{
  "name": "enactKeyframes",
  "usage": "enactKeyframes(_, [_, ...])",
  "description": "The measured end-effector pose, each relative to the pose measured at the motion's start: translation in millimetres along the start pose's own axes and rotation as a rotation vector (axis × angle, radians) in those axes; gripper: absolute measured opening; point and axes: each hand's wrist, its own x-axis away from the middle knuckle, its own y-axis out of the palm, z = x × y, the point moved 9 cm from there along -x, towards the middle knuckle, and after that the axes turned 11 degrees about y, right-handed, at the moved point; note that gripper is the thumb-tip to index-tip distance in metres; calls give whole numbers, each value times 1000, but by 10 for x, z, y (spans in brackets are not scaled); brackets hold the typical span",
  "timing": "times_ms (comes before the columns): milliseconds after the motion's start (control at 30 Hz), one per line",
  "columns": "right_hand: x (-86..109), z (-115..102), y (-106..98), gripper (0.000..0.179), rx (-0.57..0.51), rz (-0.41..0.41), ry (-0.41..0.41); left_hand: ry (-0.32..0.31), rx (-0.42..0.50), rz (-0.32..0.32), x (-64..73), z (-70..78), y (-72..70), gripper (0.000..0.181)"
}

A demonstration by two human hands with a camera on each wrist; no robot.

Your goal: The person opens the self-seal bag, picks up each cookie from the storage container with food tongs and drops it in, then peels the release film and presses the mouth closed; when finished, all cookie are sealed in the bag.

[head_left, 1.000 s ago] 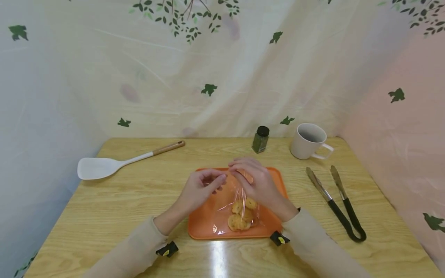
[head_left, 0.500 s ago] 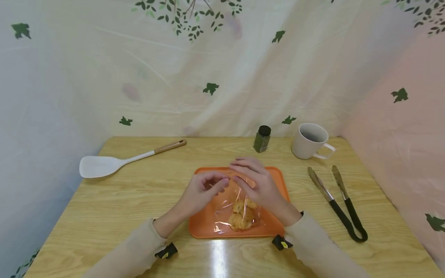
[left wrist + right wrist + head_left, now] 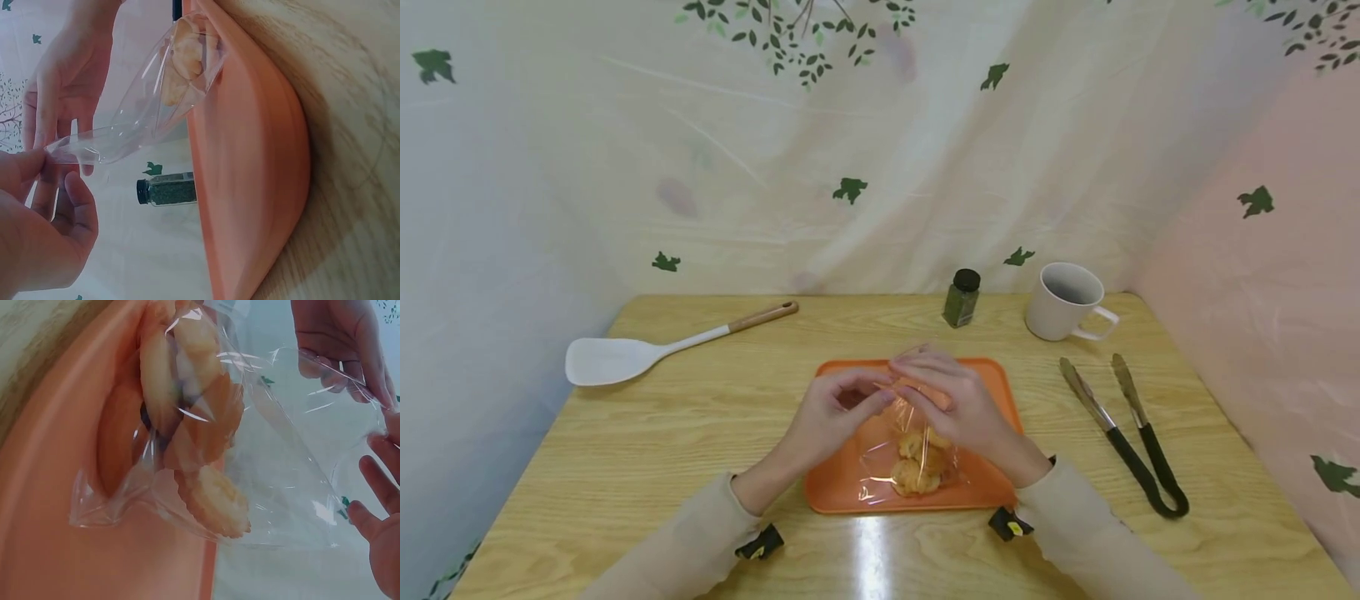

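Observation:
A clear plastic bag (image 3: 880,471) of round, golden cookies (image 3: 917,473) stands on an orange tray (image 3: 831,492), its film drawn upward to both hands. My left hand (image 3: 838,408) pinches the bag's top between thumb and fingers, plain in the left wrist view. Close against it, my right hand (image 3: 962,404) has its thumb and fingertips at the same gathered film and pinches it too. In the right wrist view several scalloped cookies (image 3: 215,503) show through the bag, below the right hand (image 3: 378,519). Fingers partly hide the bag's mouth.
A white spatula (image 3: 617,361) with a wooden handle lies at the left. Behind the tray stand a black-capped jar (image 3: 961,304) of green flakes and a white mug (image 3: 1060,312). Tongs (image 3: 1123,442) lie right of the tray. A cloth backdrop (image 3: 737,167) encloses the wooden table.
Both hands stay at the bag's top. The fingertips have drawn closer together, and a loose bit of film now rises above the right hand. The cookies have hardly moved.

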Motion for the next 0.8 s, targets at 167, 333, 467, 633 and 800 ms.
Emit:
enactKeyframes(167, [21,12,30,32,-5,-16,29,63,-58,11,3,50,-3,17])
enactKeyframes(333, [16,-3,21,29,-11,-7,36,122,-81,9,2,87,-4,16])
enactKeyframes(467, [14,-14,12,27,-15,5,28,132,-107,23,3,106,-15,15])
enactKeyframes(633, [13,-25,4,25,-15,29,34,102,-107,54,4,97,-27,14])
enactKeyframes(800, [26,-41,-5,25,-20,58,24,90,-95,61,6,94,-26,12])
